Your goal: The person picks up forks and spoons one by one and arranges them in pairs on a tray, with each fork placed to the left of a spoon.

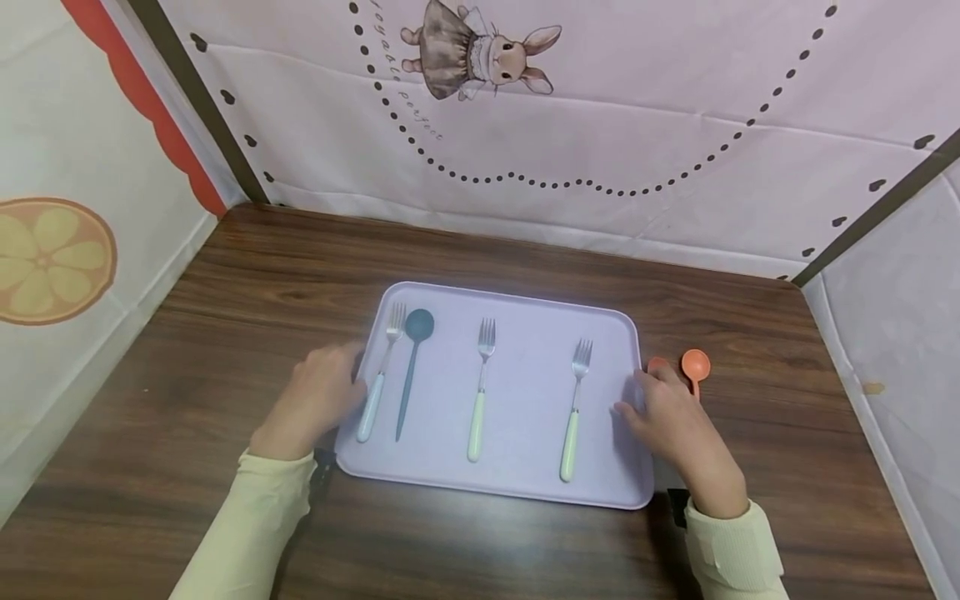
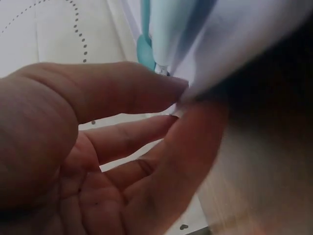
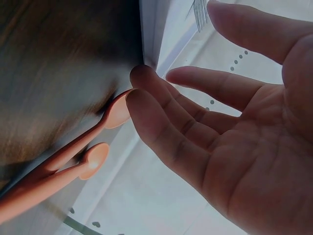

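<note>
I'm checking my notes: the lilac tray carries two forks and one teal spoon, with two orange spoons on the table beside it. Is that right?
Not quite: the tray carries three forks, not two, as the head view shows. The teal spoon and orange spoons are as you said.

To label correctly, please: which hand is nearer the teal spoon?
Left. The left hand pinches the tray at its left edge, one blue-handled fork away from the teal spoon; the right hand is at the opposite edge, past both green-handled forks.
</note>
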### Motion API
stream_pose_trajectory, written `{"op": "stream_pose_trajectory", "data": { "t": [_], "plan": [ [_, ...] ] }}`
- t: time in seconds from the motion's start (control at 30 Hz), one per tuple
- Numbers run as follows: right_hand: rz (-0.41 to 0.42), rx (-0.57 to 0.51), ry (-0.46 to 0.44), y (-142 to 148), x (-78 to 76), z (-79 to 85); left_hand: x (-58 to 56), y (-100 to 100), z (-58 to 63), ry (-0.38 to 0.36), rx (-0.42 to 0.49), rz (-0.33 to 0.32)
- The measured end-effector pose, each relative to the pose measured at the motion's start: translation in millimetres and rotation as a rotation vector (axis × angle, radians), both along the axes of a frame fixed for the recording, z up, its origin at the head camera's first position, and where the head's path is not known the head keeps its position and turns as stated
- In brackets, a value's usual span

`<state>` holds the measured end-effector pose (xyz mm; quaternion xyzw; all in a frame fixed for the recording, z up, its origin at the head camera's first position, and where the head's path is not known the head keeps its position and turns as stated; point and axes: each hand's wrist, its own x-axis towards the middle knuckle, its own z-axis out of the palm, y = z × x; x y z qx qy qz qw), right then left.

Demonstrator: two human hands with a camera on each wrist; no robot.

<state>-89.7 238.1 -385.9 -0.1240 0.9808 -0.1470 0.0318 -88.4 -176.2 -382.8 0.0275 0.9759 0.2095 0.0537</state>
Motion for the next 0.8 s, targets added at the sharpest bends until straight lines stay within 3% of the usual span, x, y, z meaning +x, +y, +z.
{"op": "stream_pose_trajectory", "data": {
  "t": [0.3,0.5,0.8],
  "plan": [
    [0.011,0.026,0.025,4.2,1.4,-0.7,-3.4,3.0,-7.1,-0.068,0.013,-0.005],
    [0.033,0.025,0.054,1.7,1.1,0.8,-2.0,1.2,-4.3,-0.092,0.020,0.013],
    [0.011,0.009,0.107,-13.5,18.1,2.1,-3.9,-0.5,-3.4,-0.115,0.030,0.021]
  ]
}}
